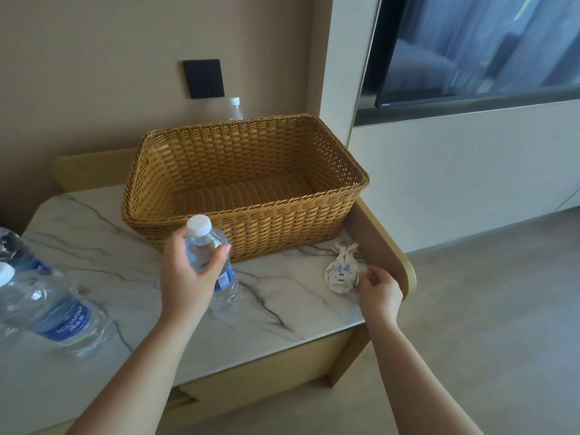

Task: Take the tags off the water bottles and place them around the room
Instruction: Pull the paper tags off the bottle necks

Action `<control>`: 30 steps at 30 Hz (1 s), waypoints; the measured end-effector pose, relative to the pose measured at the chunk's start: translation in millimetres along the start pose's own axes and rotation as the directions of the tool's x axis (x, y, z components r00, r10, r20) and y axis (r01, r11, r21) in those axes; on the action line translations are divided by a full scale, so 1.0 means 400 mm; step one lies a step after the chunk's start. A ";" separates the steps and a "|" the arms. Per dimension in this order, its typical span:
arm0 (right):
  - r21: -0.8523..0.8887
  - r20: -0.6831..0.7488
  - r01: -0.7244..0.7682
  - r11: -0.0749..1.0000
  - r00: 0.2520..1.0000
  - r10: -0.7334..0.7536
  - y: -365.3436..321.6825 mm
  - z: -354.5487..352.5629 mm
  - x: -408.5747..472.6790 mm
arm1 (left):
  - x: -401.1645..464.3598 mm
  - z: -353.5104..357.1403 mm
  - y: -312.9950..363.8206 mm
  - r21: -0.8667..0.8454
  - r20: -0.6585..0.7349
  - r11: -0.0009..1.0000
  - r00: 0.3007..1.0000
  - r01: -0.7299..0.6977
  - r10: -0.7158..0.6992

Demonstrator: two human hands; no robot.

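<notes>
The left hand [188, 271] grips an upright water bottle [209, 260] around its upper half, near the counter's front edge before the wicker basket [244, 183]. The right hand [378, 291] pinches the lower edge of a white tag [340, 274] lying flat by the marble counter's [94, 233] right edge. Two more bottles [59, 312] stand at the left edge; another's cap [234, 103] shows behind the basket.

1. Surface [94, 233]: polished marble look, white with grey veins, smooth, faint sheen.
2. Basket [244, 171] beyond the left fingers [219, 255]: woven wicker, tan, ribbed, slightly glossy.
3. Bottle [210, 262] within those fingers: clear plastic, glossy; white ridged cap.
4. Tag [341, 274] at the right fingers [365, 277]: matt white paper or card, blue print.
5. Surface edging [386, 240]: matt tan, wood-like.
</notes>
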State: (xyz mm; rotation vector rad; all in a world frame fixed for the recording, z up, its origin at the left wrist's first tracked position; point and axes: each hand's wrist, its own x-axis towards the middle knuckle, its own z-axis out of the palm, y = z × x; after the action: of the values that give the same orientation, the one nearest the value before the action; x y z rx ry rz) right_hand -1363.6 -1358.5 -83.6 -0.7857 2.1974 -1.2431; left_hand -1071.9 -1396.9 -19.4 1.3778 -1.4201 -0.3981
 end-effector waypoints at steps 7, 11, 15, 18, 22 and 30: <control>0.050 0.082 0.094 0.994 0.992 -0.098 -0.012 -0.017 -0.064 | -0.003 -0.006 0.010 0.003 0.028 1.000 0.999 -0.016 0.016; 0.094 0.138 0.214 0.972 0.964 -0.225 -0.057 0.015 -0.109 | -0.005 -0.038 0.017 0.030 0.071 0.999 0.997 -0.019 0.017; 0.177 0.255 0.327 0.929 0.896 -0.364 -0.133 0.097 -0.180 | -0.024 -0.124 0.018 0.115 0.002 0.992 0.998 -0.059 0.059; 0.238 0.343 0.423 0.874 0.805 -0.483 -0.199 0.171 -0.248 | -0.044 -0.208 0.020 0.171 -0.064 0.981 0.993 -0.091 0.104; 0.292 0.407 0.503 0.814 0.704 -0.581 -0.274 0.244 -0.313 | -0.056 -0.316 0.005 0.256 -0.180 0.958 0.968 -0.126 0.175; 0.278 0.442 0.464 0.841 0.715 -0.541 -0.339 0.321 -0.354 | -0.039 -0.426 -0.092 0.221 -0.351 0.975 0.930 -0.028 0.106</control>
State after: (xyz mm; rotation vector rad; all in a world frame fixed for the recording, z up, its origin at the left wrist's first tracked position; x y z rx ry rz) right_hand -1145.6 -1394.0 -5.5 -1.5288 1.4801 -1.2310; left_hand -915.9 -1322.8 7.9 1.4802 -1.2225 0.0583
